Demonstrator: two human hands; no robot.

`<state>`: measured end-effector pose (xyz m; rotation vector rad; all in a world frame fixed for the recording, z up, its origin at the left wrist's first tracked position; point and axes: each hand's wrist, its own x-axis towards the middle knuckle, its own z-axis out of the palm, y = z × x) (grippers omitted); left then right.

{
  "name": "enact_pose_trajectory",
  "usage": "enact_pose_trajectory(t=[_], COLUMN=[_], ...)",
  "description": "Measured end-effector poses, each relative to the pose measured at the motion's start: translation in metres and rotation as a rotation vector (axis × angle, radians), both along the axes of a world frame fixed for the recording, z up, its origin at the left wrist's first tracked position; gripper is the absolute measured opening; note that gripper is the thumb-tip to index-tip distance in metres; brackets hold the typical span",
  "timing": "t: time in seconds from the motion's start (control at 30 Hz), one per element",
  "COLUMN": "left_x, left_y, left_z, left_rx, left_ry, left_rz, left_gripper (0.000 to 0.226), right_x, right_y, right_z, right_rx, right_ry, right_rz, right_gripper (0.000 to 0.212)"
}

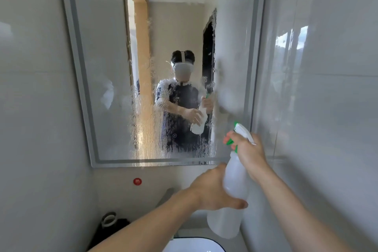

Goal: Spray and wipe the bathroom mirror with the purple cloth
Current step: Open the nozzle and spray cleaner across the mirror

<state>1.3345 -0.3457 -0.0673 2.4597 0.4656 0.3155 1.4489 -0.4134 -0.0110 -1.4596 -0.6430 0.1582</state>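
Note:
The bathroom mirror (98,63) hangs on the wall ahead, its middle and lower glass streaked with spray drops and foam running down. A translucent white spray bottle (231,200) with a green-and-white trigger head is held tilted in front of the mirror's lower right corner. My right hand (248,153) grips the bottle's neck with fingers on the green trigger. My left hand (214,188) wraps around the bottle's body from the left. No purple cloth is in view.
A white basin with a dark rim (194,244) sits below at the bottom edge, with a grey faucet (164,197) behind it. A dark container with a white ring (111,223) stands at the lower left. A red round sticker (137,181) is under the mirror. Tiled walls close in on both sides.

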Motion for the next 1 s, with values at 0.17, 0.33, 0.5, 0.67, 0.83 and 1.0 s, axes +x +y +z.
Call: enact_pose_trajectory(t=[0.17,0.33,0.5,0.67,0.83,1.0], left_x=[-0.003,0.004,0.007,-0.003,-0.008,-0.005], left_y=[-0.003,-0.006,-0.017,-0.033,-0.051,-0.073], left_z=[-0.021,-0.046,-0.084,-0.137,-0.183,-0.203], left_rx=[-0.012,-0.054,-0.177,-0.290,-0.308,-0.357], left_ry=[0.074,0.118,0.138,0.169,0.292,0.343], left_rz=[-0.010,-0.028,-0.060,-0.072,-0.076,-0.103], left_gripper=[0.078,0.082,0.084,0.081,0.092,0.088], right_x=[0.001,0.004,-0.002,-0.004,-0.011,-0.019], right_y=[0.001,-0.003,-0.021,-0.049,-0.077,-0.095], right_z=[-0.032,-0.058,-0.090,-0.140,-0.194,-0.215], right_rx=[-0.020,-0.059,-0.153,-0.211,-0.242,-0.289], right_ry=[0.008,0.053,-0.081,-0.025,0.096,0.083], right_rz=[-0.003,0.001,0.041,0.151,0.114,0.058], right_gripper=[0.029,0.023,0.034,0.018,0.017,0.024])
